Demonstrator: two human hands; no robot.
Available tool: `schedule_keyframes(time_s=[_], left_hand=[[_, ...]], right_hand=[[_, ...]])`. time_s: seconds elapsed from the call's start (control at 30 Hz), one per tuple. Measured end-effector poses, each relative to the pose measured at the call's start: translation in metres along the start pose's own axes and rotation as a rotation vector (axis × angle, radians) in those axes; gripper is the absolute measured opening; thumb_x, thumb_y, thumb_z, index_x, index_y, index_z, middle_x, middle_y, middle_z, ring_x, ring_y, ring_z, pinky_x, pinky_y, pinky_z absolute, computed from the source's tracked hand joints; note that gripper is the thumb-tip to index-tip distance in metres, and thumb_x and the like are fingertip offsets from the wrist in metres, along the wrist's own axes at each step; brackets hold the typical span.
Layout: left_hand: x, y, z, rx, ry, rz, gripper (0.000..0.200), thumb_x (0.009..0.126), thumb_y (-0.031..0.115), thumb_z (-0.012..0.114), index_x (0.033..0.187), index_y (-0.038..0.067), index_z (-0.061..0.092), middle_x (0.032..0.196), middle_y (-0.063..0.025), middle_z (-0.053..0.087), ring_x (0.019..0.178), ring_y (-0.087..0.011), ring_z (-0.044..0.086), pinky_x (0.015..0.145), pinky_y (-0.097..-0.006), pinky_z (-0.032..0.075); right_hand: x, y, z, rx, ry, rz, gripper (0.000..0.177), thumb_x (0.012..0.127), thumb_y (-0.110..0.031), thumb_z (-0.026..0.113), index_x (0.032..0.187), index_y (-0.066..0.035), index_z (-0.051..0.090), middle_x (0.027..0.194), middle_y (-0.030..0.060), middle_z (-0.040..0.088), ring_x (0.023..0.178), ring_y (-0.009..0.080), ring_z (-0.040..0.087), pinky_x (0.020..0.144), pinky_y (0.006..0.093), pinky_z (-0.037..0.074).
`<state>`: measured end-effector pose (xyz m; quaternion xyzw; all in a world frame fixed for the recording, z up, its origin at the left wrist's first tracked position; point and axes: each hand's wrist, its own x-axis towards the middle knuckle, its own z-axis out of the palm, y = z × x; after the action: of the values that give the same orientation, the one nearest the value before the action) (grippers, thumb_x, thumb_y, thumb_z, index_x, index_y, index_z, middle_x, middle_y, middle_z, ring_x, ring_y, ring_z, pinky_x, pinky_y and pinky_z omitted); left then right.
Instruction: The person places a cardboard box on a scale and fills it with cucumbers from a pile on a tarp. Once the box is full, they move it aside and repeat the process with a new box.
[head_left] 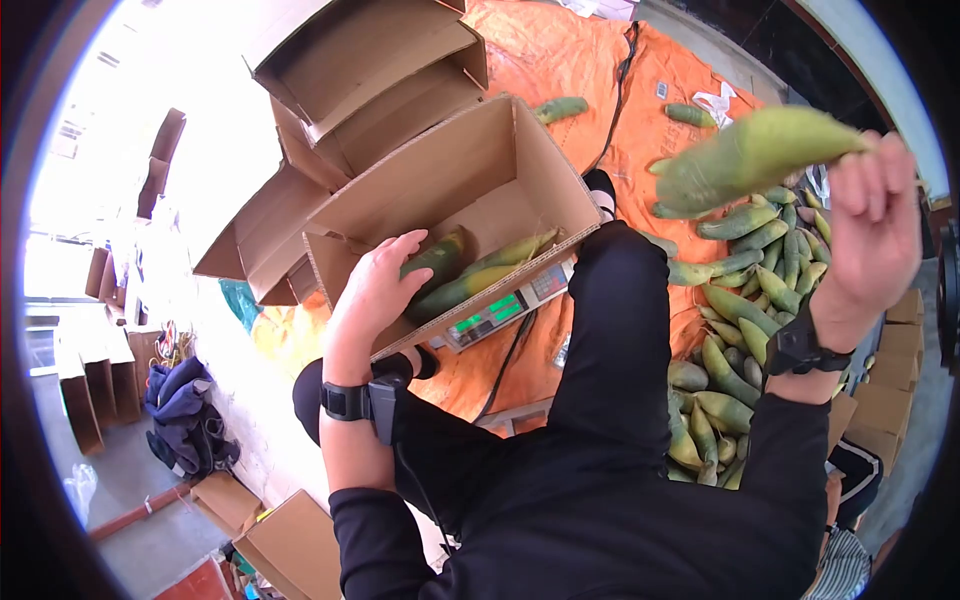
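My right hand (872,225) is raised at the right, its fingers closed round the thin pale tip of a large green radish (750,155). The radish is slightly blurred, its thick dark-green end pointing left. Over the near left edge of an uncovered cardboard box (430,180) lies my left hand (375,285), fingers stretched out and apart. Right beside those fingers is a dark green radish (437,254) inside the box. A couple more radishes (470,285) lie along the box's near wall. Beneath the box, a scale (500,312) shows lit green displays.
A heap of green radishes (735,370) covers the orange sheet (560,45) on my right. More cardboard boxes (370,90) stand behind the box. A black cable (622,80) crosses the sheet. Another person's striped clothing (845,565) shows at lower right.
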<state>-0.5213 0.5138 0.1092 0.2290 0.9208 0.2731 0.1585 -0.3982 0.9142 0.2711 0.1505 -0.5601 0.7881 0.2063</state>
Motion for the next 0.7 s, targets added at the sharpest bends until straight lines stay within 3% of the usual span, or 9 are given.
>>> schedule_keyframes(time_s=[0.1, 0.13, 0.2, 0.23, 0.3, 0.43, 0.47, 0.53, 0.7], left_hand=[[-0.002, -0.001, -0.001, 0.002, 0.009, -0.005, 0.047, 0.081, 0.01, 0.066, 0.126, 0.003, 0.053, 0.111, -0.018, 0.063, 0.101, -0.0286, 0.061, 0.089, -0.0367, 0.048], [-0.003, -0.002, -0.002, 0.005, 0.014, -0.008, 0.048, 0.081, 0.01, 0.066, 0.126, 0.003, 0.053, 0.111, -0.0181, 0.063, 0.101, -0.0285, 0.061, 0.089, -0.0366, 0.048], [-0.004, -0.009, 0.0, 0.005, 0.012, 0.003, 0.048, 0.081, 0.01, 0.066, 0.126, 0.004, 0.053, 0.111, -0.0183, 0.063, 0.101, -0.0286, 0.062, 0.089, -0.0365, 0.049], [-0.003, -0.011, 0.001, 0.003, 0.01, 0.017, 0.048, 0.081, 0.011, 0.066, 0.127, 0.004, 0.053, 0.111, -0.0184, 0.063, 0.1, -0.0287, 0.062, 0.088, -0.0365, 0.049], [-0.005, -0.012, 0.0, 0.005, -0.003, 0.003, 0.048, 0.081, 0.011, 0.066, 0.127, 0.004, 0.053, 0.111, -0.0186, 0.063, 0.1, -0.0289, 0.062, 0.088, -0.0364, 0.049], [-0.008, -0.009, -0.002, -0.002, -0.004, -0.024, 0.046, 0.079, 0.014, 0.067, 0.123, 0.004, 0.055, 0.108, -0.0196, 0.063, 0.102, -0.0335, 0.06, 0.088, -0.0386, 0.048], [-0.009, -0.008, -0.001, -0.001, -0.015, -0.03, 0.046, 0.08, 0.015, 0.067, 0.123, 0.003, 0.055, 0.109, -0.0197, 0.063, 0.103, -0.0332, 0.06, 0.088, -0.0386, 0.048], [-0.01, -0.009, 0.001, -0.015, -0.028, -0.018, 0.046, 0.079, 0.014, 0.067, 0.123, 0.003, 0.055, 0.11, -0.0198, 0.063, 0.103, -0.0326, 0.06, 0.088, -0.0386, 0.048], [-0.005, -0.008, 0.006, -0.068, -0.072, 0.058, 0.048, 0.079, 0.011, 0.067, 0.125, 0.004, 0.054, 0.112, -0.0198, 0.062, 0.104, -0.0312, 0.061, 0.087, -0.0383, 0.049]], right_hand=[[0.025, -0.002, 0.038, 0.214, -0.2, -0.003, 0.019, 0.097, -0.016, 0.041, 0.081, -0.006, 0.042, 0.069, -0.001, 0.035, 0.066, 0.0138, 0.034, 0.07, 0.0292, 0.031], [0.032, 0.007, 0.048, 0.208, -0.167, -0.025, 0.018, 0.096, -0.015, 0.041, 0.081, -0.006, 0.042, 0.069, -0.0013, 0.033, 0.066, 0.0132, 0.034, 0.07, 0.0278, 0.031], [0.051, 0.025, 0.072, 0.225, -0.273, 0.078, 0.019, 0.097, -0.012, 0.038, 0.08, -0.004, 0.044, 0.068, -0.0007, 0.031, 0.069, 0.0136, 0.033, 0.069, 0.0278, 0.031], [0.057, 0.051, 0.074, 0.095, -0.305, 0.019, 0.025, 0.098, -0.014, 0.038, 0.078, -0.003, 0.046, 0.067, 0.0, 0.034, 0.07, 0.0145, 0.04, 0.07, 0.0282, 0.035], [0.059, 0.102, 0.093, -0.012, -0.138, 0.022, 0.027, 0.097, -0.022, 0.043, 0.078, -0.004, 0.051, 0.064, 0.0009, 0.048, 0.064, 0.0142, 0.053, 0.065, 0.027, 0.041], [0.037, 0.19, 0.087, -0.024, -0.022, 0.411, 0.027, 0.094, -0.024, 0.047, 0.076, -0.006, 0.055, 0.059, -0.0012, 0.05, 0.063, 0.0124, 0.059, 0.06, 0.0254, 0.043], [0.033, 0.206, 0.083, -0.024, -0.016, 0.419, 0.027, 0.094, -0.024, 0.047, 0.076, -0.006, 0.055, 0.059, -0.0012, 0.05, 0.063, 0.0124, 0.059, 0.06, 0.0254, 0.043], [0.027, 0.228, 0.075, -0.202, -0.089, 0.512, 0.025, 0.095, -0.025, 0.049, 0.079, -0.007, 0.056, 0.064, -0.0004, 0.053, 0.062, 0.0117, 0.057, 0.064, 0.0247, 0.044], [0.007, 0.233, 0.096, -0.566, -0.372, 0.502, 0.019, 0.091, -0.021, 0.054, 0.089, -0.003, 0.06, 0.071, 0.0028, 0.06, 0.063, 0.0122, 0.058, 0.059, 0.0249, 0.046]])
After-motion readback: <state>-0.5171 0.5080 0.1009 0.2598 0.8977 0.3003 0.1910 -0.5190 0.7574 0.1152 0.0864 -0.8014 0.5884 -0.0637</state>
